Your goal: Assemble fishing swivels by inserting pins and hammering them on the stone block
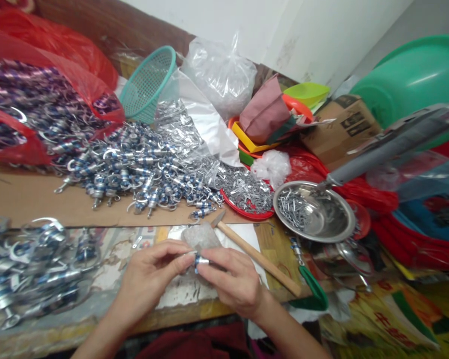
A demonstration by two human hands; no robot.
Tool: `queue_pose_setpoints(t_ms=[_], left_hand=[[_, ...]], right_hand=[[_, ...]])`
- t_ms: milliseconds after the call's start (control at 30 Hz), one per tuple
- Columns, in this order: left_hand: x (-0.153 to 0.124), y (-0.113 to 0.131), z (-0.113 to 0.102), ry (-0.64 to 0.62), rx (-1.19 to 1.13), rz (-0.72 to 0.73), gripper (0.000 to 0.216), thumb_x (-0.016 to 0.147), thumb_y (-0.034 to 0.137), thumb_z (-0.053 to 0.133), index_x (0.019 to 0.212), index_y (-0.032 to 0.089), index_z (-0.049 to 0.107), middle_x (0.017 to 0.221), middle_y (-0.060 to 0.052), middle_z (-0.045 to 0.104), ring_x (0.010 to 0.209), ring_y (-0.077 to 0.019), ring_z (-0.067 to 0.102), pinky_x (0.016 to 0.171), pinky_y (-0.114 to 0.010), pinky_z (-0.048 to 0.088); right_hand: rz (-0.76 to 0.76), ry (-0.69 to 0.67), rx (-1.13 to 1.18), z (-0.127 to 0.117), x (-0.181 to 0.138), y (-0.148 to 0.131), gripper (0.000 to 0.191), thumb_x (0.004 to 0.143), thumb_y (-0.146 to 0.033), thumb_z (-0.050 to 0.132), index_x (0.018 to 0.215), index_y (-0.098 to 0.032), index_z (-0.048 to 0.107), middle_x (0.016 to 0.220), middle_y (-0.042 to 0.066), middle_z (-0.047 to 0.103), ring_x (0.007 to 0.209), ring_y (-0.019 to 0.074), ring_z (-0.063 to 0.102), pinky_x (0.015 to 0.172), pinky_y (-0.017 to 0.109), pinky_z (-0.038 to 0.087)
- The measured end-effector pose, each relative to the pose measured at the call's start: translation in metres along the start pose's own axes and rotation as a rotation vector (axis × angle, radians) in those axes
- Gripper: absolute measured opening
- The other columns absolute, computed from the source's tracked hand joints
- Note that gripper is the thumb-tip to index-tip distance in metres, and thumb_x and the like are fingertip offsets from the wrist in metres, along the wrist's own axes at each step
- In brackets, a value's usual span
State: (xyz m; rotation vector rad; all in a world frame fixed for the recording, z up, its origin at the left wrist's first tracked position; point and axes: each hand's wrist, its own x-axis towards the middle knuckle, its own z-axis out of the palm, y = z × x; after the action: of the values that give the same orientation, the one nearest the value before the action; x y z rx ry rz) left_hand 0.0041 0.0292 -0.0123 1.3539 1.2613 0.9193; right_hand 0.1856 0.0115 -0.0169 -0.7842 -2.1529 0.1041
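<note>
Left hand (149, 279) and right hand (234, 281), fingertips together around blue-banded metal fitting (200, 260).

left hand (149, 279): pinched closed; right hand (234, 280): pinched closed; both meeting, backs up

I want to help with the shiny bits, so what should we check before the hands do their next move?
1. Is the blue-and-silver piece pinched between the fingertips of the left hand and right hand: ok.
2. Are its parts seated straight: cannot tell, too small.
3. Is the wooden-handled tool lying free beside the right hand: ok.
4. Is the pile of like pieces on the cardboard ahead: ok.
5. Does the steel bowl hold small metal parts: ok.
</note>
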Motion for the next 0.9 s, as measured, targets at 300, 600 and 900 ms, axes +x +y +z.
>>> queue_pose_setpoints(t_ms=[300, 600, 900], left_hand=[[-0.002, 0.007, -0.002, -0.028, 0.059, 0.035, 0.009, 0.069, 0.032, 0.065, 0.068, 0.026, 0.071, 0.080, -0.001, 0.072, 0.079, -0.0216, 0.064, 0.076, -0.030, 0.047], [-0.002, 0.003, 0.002, -0.070, -0.068, -0.023, 0.012, 0.073, 0.032, 0.062, 0.070, 0.023, 0.069, 0.078, -0.001, 0.071, 0.077, -0.0190, 0.063, 0.072, -0.026, 0.048], [-0.015, -0.012, 0.019, -0.026, -0.435, -0.172, 0.060, 0.068, 0.027, 0.068, 0.121, 0.020, 0.041, 0.085, -0.002, 0.067, 0.086, -0.0174, 0.062, 0.078, -0.025, 0.049]], right_hand=[[-0.061, 0.024, -0.006, -0.004, 0.001, 0.000, 0.021, 0.082, -0.009, 0.049, 0.096, -0.014, 0.063, 0.092, 0.011, 0.069, 0.090, 0.0181, 0.063, 0.072, 0.030, 0.054], [0.211, 0.106, 0.135, 0.001, 0.004, -0.008, 0.020, 0.077, -0.007, 0.055, 0.084, -0.016, 0.071, 0.087, 0.010, 0.069, 0.074, 0.0145, 0.066, 0.064, 0.022, 0.055], [0.588, -0.071, 0.325, -0.009, 0.008, 0.000, 0.009, 0.074, -0.021, 0.066, 0.076, -0.017, 0.073, 0.071, 0.005, 0.069, 0.065, 0.0138, 0.064, 0.060, 0.022, 0.053]])
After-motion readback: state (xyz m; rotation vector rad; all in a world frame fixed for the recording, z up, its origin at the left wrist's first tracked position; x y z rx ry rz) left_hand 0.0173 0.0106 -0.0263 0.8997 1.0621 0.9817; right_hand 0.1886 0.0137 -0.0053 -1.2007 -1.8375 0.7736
